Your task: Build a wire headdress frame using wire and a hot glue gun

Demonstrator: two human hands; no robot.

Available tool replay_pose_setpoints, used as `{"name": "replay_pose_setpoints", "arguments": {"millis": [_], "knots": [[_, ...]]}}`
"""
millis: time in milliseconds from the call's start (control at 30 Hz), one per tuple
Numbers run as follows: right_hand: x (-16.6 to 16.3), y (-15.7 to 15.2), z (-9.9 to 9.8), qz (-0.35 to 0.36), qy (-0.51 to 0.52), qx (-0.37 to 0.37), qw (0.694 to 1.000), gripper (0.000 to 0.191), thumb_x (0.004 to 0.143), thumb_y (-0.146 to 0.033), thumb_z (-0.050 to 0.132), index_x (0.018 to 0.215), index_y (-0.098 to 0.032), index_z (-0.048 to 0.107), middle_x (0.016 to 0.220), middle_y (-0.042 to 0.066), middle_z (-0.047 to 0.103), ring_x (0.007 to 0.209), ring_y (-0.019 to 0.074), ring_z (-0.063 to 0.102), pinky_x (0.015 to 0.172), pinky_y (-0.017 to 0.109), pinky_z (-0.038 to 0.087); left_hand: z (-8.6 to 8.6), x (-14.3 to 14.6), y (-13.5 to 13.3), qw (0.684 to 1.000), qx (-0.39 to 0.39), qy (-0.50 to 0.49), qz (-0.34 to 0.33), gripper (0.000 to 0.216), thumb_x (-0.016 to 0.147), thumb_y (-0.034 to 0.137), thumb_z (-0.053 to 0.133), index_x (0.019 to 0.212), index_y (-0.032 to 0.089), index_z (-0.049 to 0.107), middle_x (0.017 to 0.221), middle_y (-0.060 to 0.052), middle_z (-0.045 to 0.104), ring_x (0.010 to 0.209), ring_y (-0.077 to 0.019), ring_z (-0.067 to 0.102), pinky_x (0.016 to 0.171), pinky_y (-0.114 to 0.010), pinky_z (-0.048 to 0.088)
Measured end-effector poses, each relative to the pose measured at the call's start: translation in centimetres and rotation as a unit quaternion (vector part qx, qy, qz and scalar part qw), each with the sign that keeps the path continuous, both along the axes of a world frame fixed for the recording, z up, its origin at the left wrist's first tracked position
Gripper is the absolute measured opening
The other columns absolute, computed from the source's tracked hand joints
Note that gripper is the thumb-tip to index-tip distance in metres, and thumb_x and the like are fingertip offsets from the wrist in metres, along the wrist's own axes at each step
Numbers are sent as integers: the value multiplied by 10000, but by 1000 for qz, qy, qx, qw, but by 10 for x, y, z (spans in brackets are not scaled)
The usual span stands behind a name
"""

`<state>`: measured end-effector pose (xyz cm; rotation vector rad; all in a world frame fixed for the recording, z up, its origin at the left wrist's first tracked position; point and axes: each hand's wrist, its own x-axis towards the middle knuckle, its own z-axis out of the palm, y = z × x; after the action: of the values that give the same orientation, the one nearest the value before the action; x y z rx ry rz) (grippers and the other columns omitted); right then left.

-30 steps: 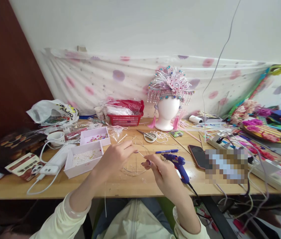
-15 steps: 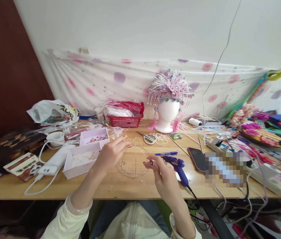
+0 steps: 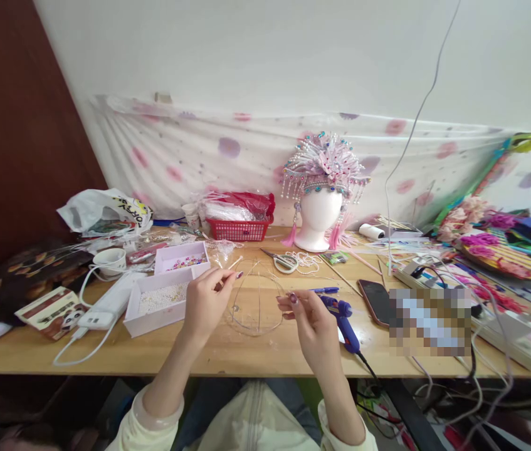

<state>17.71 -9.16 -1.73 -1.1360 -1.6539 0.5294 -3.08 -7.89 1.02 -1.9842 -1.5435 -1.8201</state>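
Note:
A round frame of thin wire (image 3: pixel 259 308), with a ring at the bottom and wires crossing it, stands between my hands over the wooden table. Its left side is at the pinched fingertips of my left hand (image 3: pixel 209 299). On the right side, the thumb and finger of my right hand (image 3: pixel 315 322) close on the wire. A blue glue gun (image 3: pixel 347 329) lies just beyond my right hand, and a blue pen (image 3: pixel 325 290) is partly hidden behind it. Left of my left hand sits a white box of pearl beads (image 3: pixel 136 316).
At the back, a white foam head (image 3: pixel 320 216) wears a pink beaded headdress (image 3: pixel 328 164). Scissors (image 3: pixel 284 263) and a bead string lie before it. A red basket (image 3: pixel 238 230) stands behind the boxes. A phone (image 3: pixel 378 300), power strip and cables occupy the right.
My hands have moved slightly apart: the left fingertips are lower and a little left of the frame's top, the right fingertips farther right. The view has shifted slightly.

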Motion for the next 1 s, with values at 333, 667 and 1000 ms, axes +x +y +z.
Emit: {"name": "replay_pose_setpoints", "arguments": {"millis": [333, 667, 1000], "knots": [[15, 18, 12, -86, -192, 87, 974, 357, 1033, -375, 443, 942, -198, 740, 752, 99, 779, 684, 276, 715, 588, 318, 410, 14, 10, -20, 958, -197, -179, -104, 223, 803, 372, 648, 683, 184, 649, 553, 23, 574, 493, -111, 508, 473, -219, 387], [6, 13, 15, -32, -252, 231, 939, 403, 1087, -314, 311, 1043, -156, 678, 720, 66, 727, 675, 221, 604, 667, 313, 445, 30, 7, -41, 787, -431, -276, -345, 329, 683, 463, 741, 652, 170, 596, 551, 10, 583, 489, -109, 553, 477, -216, 466], [1, 9, 25, 26, -257, 307, 916, 395, 1079, -199, 303, 971, -117, 674, 641, 65, 691, 617, 206, 562, 579, 290, 451, 25, 31, -27, 766, -432, -293, -375, 456, 715, 564, 769, 567, 153, 634, 376, 48, 468, 376, -54, 393, 425, -184, 322]]}}
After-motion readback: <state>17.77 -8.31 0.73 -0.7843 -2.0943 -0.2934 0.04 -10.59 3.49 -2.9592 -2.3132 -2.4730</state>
